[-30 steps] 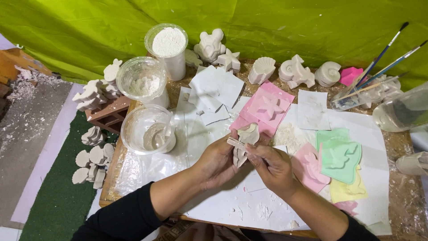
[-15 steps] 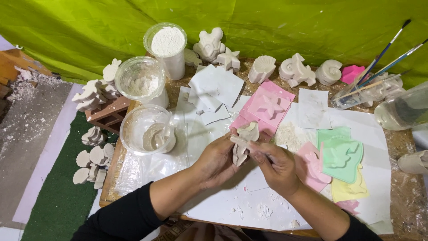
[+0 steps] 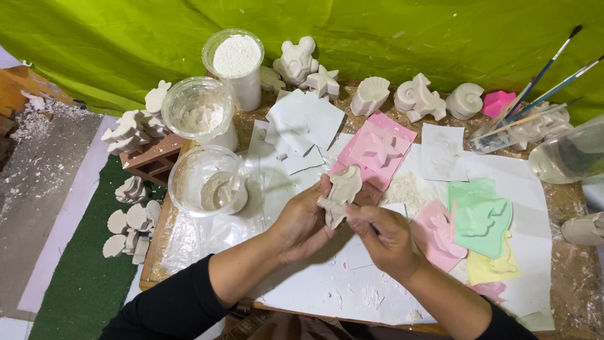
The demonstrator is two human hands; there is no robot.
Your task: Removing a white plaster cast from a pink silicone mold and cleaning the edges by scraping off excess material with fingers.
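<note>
A tall clear cup of white powder (image 3: 236,60) stands at the back beside two clear bowls (image 3: 197,114) smeared with plaster, in front of a green cloth (image 3: 390,31). White cast figures, among them a shell (image 3: 370,96) and a star (image 3: 324,82), line the far edge. Pink (image 3: 377,150) and green moulds (image 3: 482,218) lie on white paper, and brushes (image 3: 547,69) lean in a clear holder at right.

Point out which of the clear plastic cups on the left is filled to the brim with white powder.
The tall cup farthest back, by the green cloth. The middle cup has only some white lumps; the nearest cup holds greyish liquid.
</note>
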